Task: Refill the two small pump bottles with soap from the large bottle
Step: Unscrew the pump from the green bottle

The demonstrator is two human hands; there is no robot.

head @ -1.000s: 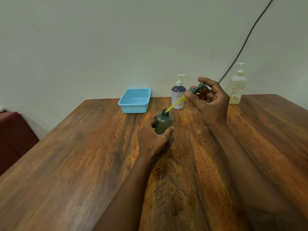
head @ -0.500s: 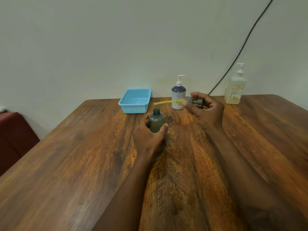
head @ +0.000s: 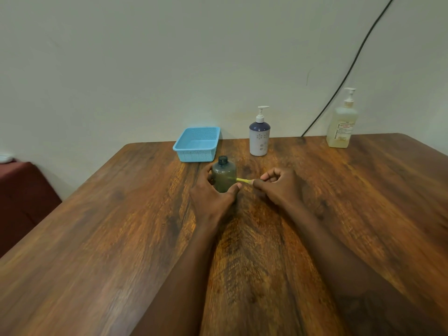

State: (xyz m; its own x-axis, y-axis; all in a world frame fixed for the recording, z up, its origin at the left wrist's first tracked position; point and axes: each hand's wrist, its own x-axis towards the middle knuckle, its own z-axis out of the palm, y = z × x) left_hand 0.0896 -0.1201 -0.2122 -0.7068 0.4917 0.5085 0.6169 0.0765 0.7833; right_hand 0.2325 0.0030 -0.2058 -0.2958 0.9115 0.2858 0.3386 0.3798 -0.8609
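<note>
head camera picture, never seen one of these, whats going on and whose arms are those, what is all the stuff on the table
The camera sits on a person's head and looks down, so the two arms are that person's own. No machine is involved. On the wooden table stand a blue basket, a white and navy pump bottle and a large pale pump bottle by the wall. The left hand grips a small dark bottle whose neck is open. The right hand rests low beside it, fingers closed on its removed pump; only the yellow tube shows.
</note>
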